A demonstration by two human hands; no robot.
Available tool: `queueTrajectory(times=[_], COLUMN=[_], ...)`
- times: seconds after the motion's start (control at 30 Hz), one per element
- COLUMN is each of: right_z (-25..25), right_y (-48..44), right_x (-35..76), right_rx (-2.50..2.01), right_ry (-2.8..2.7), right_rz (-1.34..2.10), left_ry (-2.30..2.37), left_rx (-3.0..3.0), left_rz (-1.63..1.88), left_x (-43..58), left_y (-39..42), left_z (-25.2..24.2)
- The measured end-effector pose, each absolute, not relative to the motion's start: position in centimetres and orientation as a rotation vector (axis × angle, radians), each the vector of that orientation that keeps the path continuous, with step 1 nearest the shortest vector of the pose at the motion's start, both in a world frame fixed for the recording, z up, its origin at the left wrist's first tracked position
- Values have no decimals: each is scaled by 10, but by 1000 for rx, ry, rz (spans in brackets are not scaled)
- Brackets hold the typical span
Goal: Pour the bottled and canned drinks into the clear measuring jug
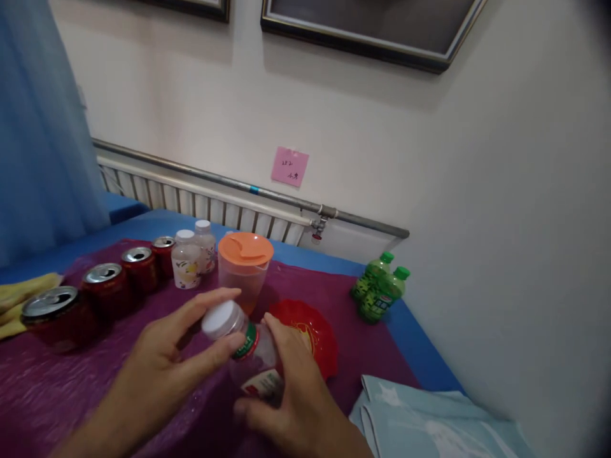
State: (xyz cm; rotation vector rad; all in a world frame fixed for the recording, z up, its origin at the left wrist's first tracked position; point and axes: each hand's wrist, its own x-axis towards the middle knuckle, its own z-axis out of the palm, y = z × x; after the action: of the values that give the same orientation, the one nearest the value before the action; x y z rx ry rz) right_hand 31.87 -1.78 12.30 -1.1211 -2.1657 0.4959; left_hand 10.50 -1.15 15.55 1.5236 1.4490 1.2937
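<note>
Holding: I am gripping a small clear bottle (pixel 255 366) over the purple cloth (pixel 57 394), tilted with its white cap (pixel 222 319) toward my left.
Right hand (pixel 298 397): I am wrapping it around the bottle's body, fingers clamped on the label end.
Left hand (pixel 165 356): I am pinching the cap between thumb and fingers, closed on it.
Just behind: a red dish (pixel 310 334) is lying on the cloth, and a jug (pixel 244 270) with an orange lid is standing beyond the cap.
Left side: four red cans (pixel 102 289) are sitting in a row, two white-capped bottles (pixel 191 257) at its far end.
Far right: two green bottles (pixel 379 286) are standing near the wall.
Near corner: a pale blue towel (pixel 420 420) is lying folded.
</note>
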Motion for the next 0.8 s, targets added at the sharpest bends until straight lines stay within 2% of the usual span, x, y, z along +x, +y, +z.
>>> queueTrajectory(times=[0.17,0.27,0.43,0.53,0.6,0.73,0.8], right_z=[118,117,131,140,144,148,144], right_y=[-8,0,15,22,26,38,46], right_x=[327,341,345,342,341,345,349], right_rx=[-1181,-1287,-1399,-1280,-1202,-1083,-1044], right_ry=[-2110,-2019,-1595,-1447,-1342,-1135,-1039], right_rz=[457,399,611,752,786,739,728], left_ry=[1335,1458,1576,1577,1576,1609,1563], left_rx=[1295,1327,1679,1811,1760,1294,1149], left_rz=[1264,1197,692,532,638,1178,1261], left_x=[110,94,85,82,74,59,59], left_y=[-6,0,2,7,19,68,100], left_z=[147,123,46,32,47,94,106])
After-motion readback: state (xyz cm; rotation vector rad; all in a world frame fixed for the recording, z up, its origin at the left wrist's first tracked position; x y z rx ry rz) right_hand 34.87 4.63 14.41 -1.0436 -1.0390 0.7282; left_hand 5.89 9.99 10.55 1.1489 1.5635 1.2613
